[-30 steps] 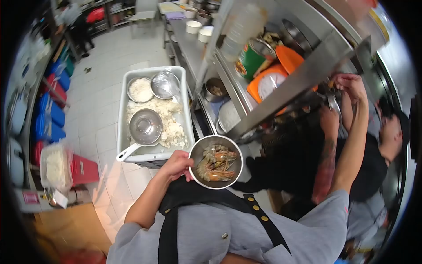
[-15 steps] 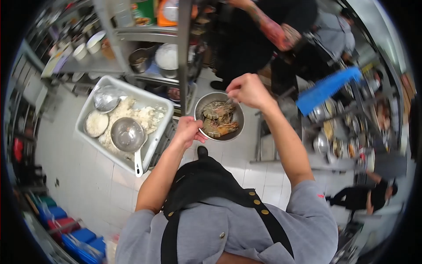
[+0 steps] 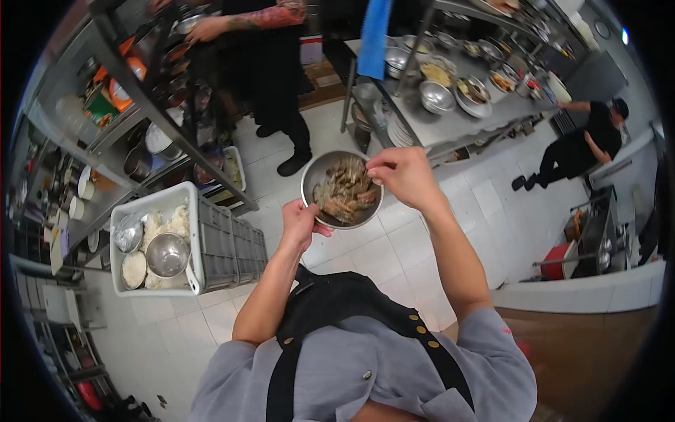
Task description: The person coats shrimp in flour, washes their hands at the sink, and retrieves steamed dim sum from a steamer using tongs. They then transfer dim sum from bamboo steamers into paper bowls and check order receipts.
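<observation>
A round metal bowl [image 3: 323, 166] is held at chest height, with several prawns [image 3: 344, 191] inside it. My left hand [image 3: 302, 224] grips its lower left rim, thumb at the edge and fingers underneath. Over the right side of the bowl, my right hand [image 3: 401, 176] is closed in a pinch, its fingertips beside the prawns. What the pinch holds, if anything, is too small to make out.
At left stands a white tub [image 3: 195, 239] of white food with a metal strainer [image 3: 169, 254]. A co-worker [image 3: 271, 77] stands ahead by the shelves. A steel counter [image 3: 450, 126] with bowls is at upper right; another person [image 3: 594, 141] is beyond it.
My view has turned right, away from the shelves. My right hand has come down from the upper right to the bowl. The bowl is still in my left hand, and the prawns lie differently.
</observation>
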`<state>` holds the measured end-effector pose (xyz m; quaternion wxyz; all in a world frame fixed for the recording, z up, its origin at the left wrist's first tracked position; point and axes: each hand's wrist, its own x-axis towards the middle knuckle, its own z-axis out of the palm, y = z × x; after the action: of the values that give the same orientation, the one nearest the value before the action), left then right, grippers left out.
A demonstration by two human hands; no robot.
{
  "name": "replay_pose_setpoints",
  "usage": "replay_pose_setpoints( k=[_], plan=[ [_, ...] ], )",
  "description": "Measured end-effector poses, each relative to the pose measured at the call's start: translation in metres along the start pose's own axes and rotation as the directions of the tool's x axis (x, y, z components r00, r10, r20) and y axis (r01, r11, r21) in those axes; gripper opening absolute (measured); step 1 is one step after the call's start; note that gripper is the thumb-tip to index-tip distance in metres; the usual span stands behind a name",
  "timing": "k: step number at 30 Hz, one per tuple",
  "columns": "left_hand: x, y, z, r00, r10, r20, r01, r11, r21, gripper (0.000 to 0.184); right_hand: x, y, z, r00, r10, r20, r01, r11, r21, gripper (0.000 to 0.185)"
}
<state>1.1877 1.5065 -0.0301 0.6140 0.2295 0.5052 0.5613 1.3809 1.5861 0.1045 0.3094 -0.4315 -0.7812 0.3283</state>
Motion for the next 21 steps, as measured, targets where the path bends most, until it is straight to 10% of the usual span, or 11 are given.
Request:
replay_pose_setpoints(
  k=[7, 18, 21],
  plan=[
    [-0.032, -0.064, 0.104, 0.994, -0.104, 0.023, 0.104, 0.995, 0.007, 0.014, -0.109, 0.031, -0.109, 0.979, 0.008, -0.204, -0.033, 0.992, -0.122, 0.007],
    [-0.070, -0.124, 0.255, 0.823, -0.318, 0.471, 0.219, 0.942, 0.253, 0.016, -0.202, 0.075, -0.189, 0.956, 0.081, -0.283, -0.179, 0.924, -0.339, 0.008],
    [-0.074, -0.138, 0.285, 0.736, -0.382, 0.558, 0.225, 0.916, 0.331, 0.014, -0.238, 0.077, -0.214, 0.832, 0.295, -0.470, -0.447, 0.859, -0.251, 0.009]
  ],
)
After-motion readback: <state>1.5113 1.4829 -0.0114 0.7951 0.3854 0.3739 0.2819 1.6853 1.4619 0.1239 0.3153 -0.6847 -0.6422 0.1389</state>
